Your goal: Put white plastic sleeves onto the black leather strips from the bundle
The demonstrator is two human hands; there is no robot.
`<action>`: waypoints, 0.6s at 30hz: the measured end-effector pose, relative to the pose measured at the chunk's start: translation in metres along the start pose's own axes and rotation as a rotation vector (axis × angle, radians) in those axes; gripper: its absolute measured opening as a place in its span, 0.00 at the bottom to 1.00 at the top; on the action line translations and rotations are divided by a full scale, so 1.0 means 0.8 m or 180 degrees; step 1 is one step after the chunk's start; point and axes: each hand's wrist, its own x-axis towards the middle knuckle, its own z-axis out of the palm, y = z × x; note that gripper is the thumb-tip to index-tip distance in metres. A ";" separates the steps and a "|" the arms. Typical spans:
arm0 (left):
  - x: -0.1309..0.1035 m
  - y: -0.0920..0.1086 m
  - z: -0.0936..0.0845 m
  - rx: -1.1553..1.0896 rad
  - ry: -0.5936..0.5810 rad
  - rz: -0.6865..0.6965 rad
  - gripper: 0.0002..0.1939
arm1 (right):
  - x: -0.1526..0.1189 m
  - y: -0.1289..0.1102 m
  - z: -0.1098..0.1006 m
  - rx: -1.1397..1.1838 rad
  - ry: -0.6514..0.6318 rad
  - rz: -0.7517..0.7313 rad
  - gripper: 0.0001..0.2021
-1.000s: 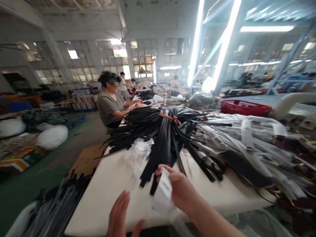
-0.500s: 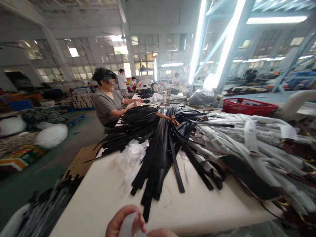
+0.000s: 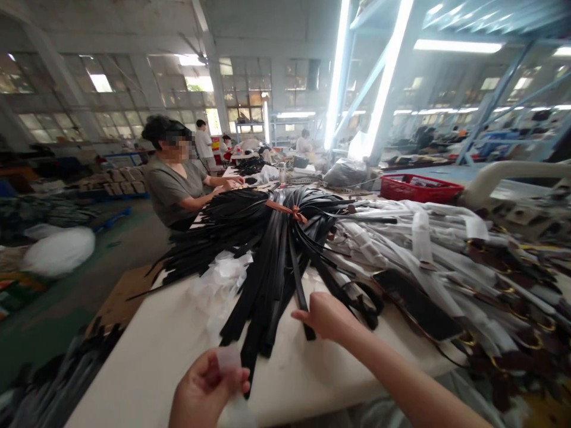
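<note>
A bundle of black straps point(image 3: 272, 273), tied with an orange-brown band point(image 3: 285, 209), lies fanned out on the pale table point(image 3: 147, 356). My left hand point(image 3: 207, 386), at the table's front edge, is closed on a strip of thin white paper point(image 3: 229, 358). Farther right, my right hand point(image 3: 328, 318) reaches onto the bundle, its fingers closed around one black strap near the lower end. Crumpled white paper point(image 3: 225, 273) lies left of the middle straps.
White-wrapped straps point(image 3: 419, 238) and a dark phone-like slab point(image 3: 417, 306) cover the table's right side. A red basket point(image 3: 419, 189) stands behind them. A person in a grey top point(image 3: 172, 184) works at the far left edge. More dark straps point(image 3: 75, 374) are at lower left.
My right hand has moved from the front edge up to a black strap and closed on it. My left hand has come further into view, still with the white strip. The view has shifted right.
</note>
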 end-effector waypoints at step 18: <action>-0.023 0.009 -0.076 0.0009 0.0177 0.0194 0.16 | -0.139 -0.074 0.045 0.2040 -0.1875 -0.0946 0.17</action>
